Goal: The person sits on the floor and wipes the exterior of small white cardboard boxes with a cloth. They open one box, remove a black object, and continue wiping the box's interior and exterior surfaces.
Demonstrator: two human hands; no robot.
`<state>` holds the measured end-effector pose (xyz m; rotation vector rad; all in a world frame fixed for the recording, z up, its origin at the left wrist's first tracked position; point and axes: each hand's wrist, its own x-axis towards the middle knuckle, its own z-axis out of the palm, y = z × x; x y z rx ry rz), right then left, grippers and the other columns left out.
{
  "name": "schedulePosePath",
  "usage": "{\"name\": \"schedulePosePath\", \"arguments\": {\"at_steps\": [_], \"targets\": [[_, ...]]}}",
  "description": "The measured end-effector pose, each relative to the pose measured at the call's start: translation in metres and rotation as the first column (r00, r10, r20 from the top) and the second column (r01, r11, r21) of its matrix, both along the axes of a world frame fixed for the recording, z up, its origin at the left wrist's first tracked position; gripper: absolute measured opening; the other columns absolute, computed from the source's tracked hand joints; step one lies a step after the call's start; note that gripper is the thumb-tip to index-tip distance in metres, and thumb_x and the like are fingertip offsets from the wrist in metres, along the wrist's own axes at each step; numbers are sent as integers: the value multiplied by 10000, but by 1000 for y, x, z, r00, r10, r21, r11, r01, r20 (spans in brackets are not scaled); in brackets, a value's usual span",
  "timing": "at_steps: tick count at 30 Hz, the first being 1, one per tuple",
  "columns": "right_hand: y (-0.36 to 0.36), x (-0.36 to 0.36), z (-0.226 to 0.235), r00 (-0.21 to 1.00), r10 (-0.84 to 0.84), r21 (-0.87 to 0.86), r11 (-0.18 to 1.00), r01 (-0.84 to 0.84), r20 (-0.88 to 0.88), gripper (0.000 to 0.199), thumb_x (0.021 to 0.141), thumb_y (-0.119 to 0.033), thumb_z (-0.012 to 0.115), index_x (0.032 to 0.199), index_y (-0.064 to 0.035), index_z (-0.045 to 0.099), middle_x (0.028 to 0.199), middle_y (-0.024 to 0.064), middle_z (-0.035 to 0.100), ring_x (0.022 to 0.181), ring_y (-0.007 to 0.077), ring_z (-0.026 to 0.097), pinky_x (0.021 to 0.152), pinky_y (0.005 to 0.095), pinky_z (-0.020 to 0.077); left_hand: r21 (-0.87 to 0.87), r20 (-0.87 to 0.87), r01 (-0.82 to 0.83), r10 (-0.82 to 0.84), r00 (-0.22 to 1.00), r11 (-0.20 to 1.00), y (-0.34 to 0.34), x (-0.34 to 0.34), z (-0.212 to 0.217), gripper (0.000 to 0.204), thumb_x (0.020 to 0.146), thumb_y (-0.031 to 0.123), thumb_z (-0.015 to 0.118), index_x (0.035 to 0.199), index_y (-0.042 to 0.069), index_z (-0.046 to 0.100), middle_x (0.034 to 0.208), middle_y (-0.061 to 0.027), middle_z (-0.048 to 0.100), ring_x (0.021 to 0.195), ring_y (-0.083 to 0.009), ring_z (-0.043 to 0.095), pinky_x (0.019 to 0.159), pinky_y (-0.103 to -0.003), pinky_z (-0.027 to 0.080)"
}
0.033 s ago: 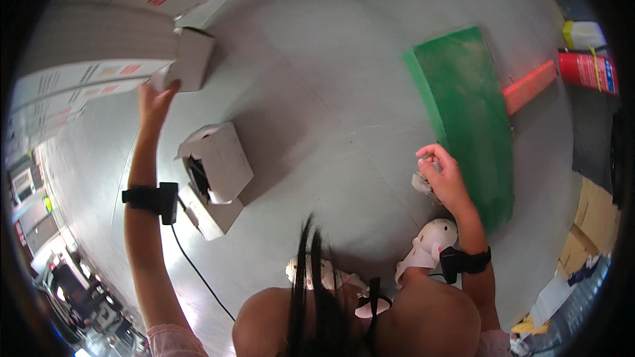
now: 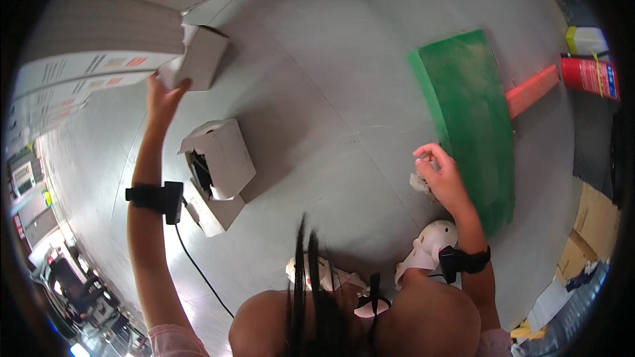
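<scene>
Overhead, the left hand (image 2: 164, 96) reaches up to a small white carton (image 2: 198, 59) at the edge of a stack of white boxes (image 2: 92, 46); fingers touch its lower corner, grip not resolvable. Right hand (image 2: 442, 175) is lower, fingers curled around a small crumpled pale object (image 2: 419, 183), just beside a green board (image 2: 473, 119) lying on the grey floor (image 2: 331, 92). An open white box (image 2: 221, 158) sits on the floor between the arms. Black bands on both wrists.
</scene>
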<state>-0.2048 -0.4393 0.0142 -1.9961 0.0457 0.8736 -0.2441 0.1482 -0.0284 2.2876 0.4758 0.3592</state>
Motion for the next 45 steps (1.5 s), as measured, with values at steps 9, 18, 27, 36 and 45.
{"name": "schedulePosePath", "arguments": {"at_steps": [9, 18, 27, 36, 45], "targets": [[44, 18, 14, 978, 76, 191, 975, -114, 192, 221, 966, -248, 623, 1031, -36, 617, 822, -1, 571, 716, 67, 506, 621, 249, 420, -47, -572, 197, -188, 798, 979, -160, 8, 96, 696, 758, 209, 807, 1311, 43, 420, 1176, -253, 633, 1067, -365, 644, 944, -449, 505], [21, 19, 31, 992, -52, 334, 942, 12, 112, 170, 975, -199, 605, 999, -33, 631, 846, -41, 570, 782, 43, 474, 690, 222, 401, 442, -681, 605, -192, 707, 662, -214, 6, 109, 631, 756, 155, 797, 1274, -7, 476, 1180, -192, 600, 1022, -361, 628, 969, -454, 508], [6, -2, 47, 987, -93, 537, 843, 9, 129, 394, 912, -12, 577, 1289, -26, 464, 1161, 65, 544, 993, 106, 514, 884, 256, 438, 39, -398, 426, -377, 836, 904, -327, -61, 79, 769, 721, 102, 810, 1344, 2, 370, 1348, -180, 469, 1193, -384, 549, 989, -424, 496], [45, -7, 23, 527, 168, 2, 952, -307, 833, 347, 782, 54, 679, 1115, -43, 677, 1150, 145, 571, 983, 319, 604, 828, 394, 523, -297, -10, 234, -248, 969, 926, -362, -100, 18, 902, 671, 73, 872, 1382, -1, 322, 1388, -199, 493, 1226, -394, 532, 1018, -437, 454], [85, -27, 3, 323, 308, -182, 912, -367, 895, 250, 794, -29, 700, 1042, -18, 666, 912, 90, 586, 765, 257, 629, 672, 371, 525, -208, 35, 185, -182, 983, 960, -370, -96, 6, 804, 667, 70, 850, 1310, 7, 371, 1286, -178, 543, 1163, -383, 561, 953, -427, 490]]}}
